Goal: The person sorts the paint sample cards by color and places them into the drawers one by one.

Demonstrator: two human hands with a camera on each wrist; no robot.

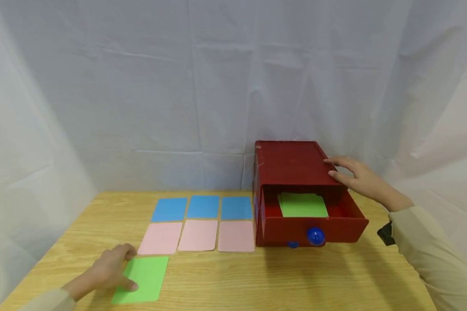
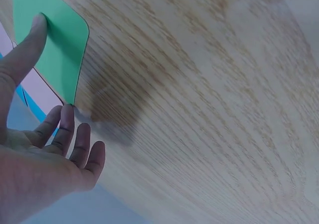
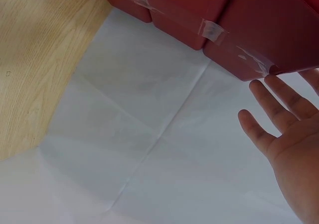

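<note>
A green card [image 1: 147, 277] lies on the wooden table [image 1: 280, 280] at the front left. My left hand [image 1: 130, 270] rests on its left edge with straight fingers. In the left wrist view the thumb [image 2: 31, 40] touches the green card [image 2: 57, 45] and a fingertip [image 2: 66, 117] sits at its corner. A red drawer box [image 1: 292, 164] stands at the right, its drawer [image 1: 315, 224] pulled out with green cards [image 1: 302, 205] inside. My right hand [image 1: 336, 168] lies flat against the box's top right edge, and in the right wrist view its fingers [image 3: 271, 107] are spread beside the box [image 3: 239, 30].
Three blue cards [image 1: 203, 206] and three pink cards [image 1: 197, 235] lie in two rows left of the box. A blue knob [image 1: 315, 236] sticks out of the drawer front. White cloth [image 1: 218, 86] hangs behind and at both sides of the table.
</note>
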